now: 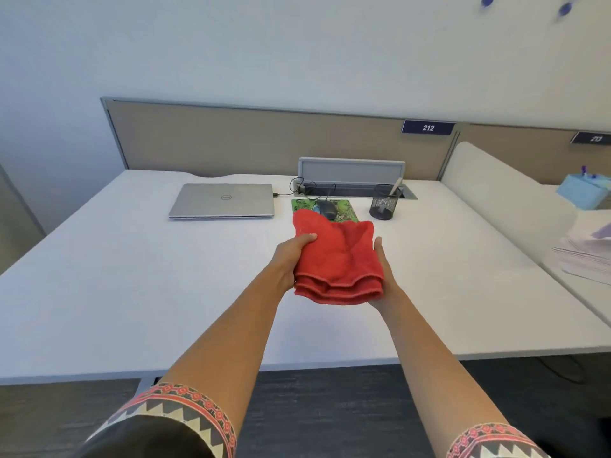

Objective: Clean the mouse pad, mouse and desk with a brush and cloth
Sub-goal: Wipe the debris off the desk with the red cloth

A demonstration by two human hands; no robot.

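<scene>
A folded red cloth (335,259) is held above the white desk (132,276) between both hands. My left hand (291,259) grips its left side with the thumb on top, and my right hand (385,276) supports its right side from below. Just behind the cloth lies a green mouse pad (345,209) with a dark mouse (327,209) on it; the cloth hides the pad's near edge. A pale brush handle (395,186) sticks out of a black mesh cup (382,206) to the right of the pad.
A shut silver laptop (223,200) lies left of the pad, its cable running to a grey cable box (352,175) at the back. A beige partition (264,137) closes off the rear. A white divider (496,196), paper stacks (585,259) and a blue box (583,191) are on the right.
</scene>
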